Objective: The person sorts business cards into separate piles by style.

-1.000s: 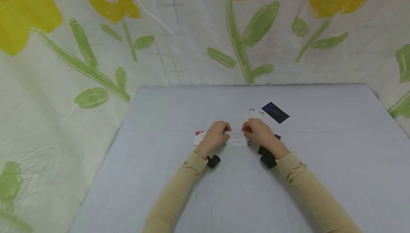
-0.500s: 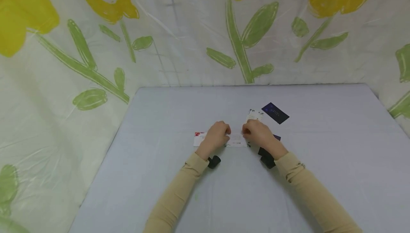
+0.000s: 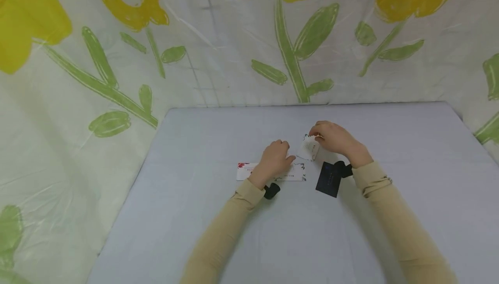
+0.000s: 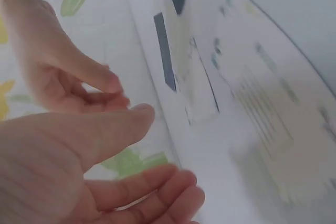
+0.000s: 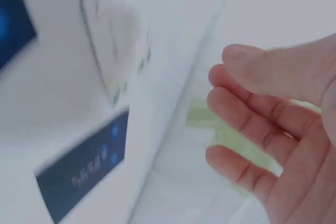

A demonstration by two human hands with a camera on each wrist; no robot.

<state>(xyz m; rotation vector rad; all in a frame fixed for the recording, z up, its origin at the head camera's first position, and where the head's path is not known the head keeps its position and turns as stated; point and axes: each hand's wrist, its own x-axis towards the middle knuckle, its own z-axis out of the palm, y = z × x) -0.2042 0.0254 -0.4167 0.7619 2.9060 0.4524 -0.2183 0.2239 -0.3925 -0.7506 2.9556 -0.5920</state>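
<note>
Head view, left to right: a red-cornered white card (image 3: 244,171) lies on the table (image 3: 183,214); the left hand (image 3: 274,158), thumb wide of its relaxed fingers, hangs over a leafy-cornered white card (image 3: 298,172); farther off, a slanted card (image 3: 309,148) shows matching leaves and fine text; nearer right lies a dark, blue-flecked card (image 3: 327,182); the right hand (image 3: 336,138), thumb and loosely bent fingers narrowly set, reaches over the slanted card's far end.

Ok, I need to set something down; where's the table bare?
Bare: left of the red-cornered card; nearer than the black card, between left sleeve and right sleeve; and right of the right sleeve. Crowded: the middle, with left hand, right hand and white cards close together.
</note>
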